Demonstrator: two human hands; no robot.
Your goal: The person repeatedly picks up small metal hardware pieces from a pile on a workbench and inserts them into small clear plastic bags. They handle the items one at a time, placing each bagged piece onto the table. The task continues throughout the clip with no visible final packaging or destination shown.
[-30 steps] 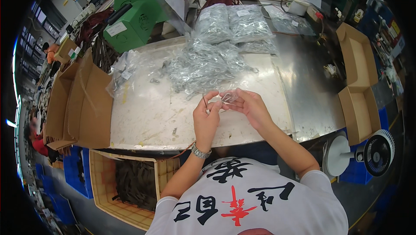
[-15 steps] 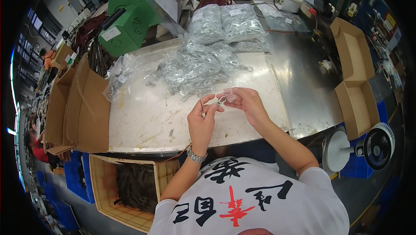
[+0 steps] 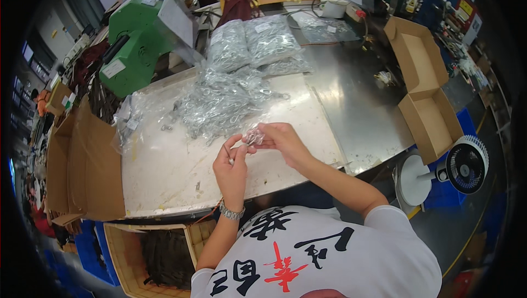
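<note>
In front of my chest, over the pale worktop (image 3: 296,127), my hands meet at a small clear plastic bag (image 3: 255,134). My right hand (image 3: 282,140) pinches the bag between its fingers. My left hand (image 3: 229,169), with a watch on the wrist, is closed on a small metal clip (image 3: 250,143) that looks like a snap hook. The clip is at the bag; whether it lies inside is too small to tell. Beyond my hands spreads a heap of bagged metal clips (image 3: 222,103). Larger clear bags full of clips (image 3: 269,37) are stacked behind it.
A green machine (image 3: 132,45) stands far left. An open carton (image 3: 90,160) is at the left edge, and loose clear bags (image 3: 132,122) lie near it. Open cardboard boxes (image 3: 431,119) and a fan (image 3: 466,166) are right. A yellow crate (image 3: 123,248) holds dark strips below.
The metal clip and the clear bag have come together between my fingers; before, the clip showed separately beside the bag. The whole view has shifted, with the worktop now further left.
</note>
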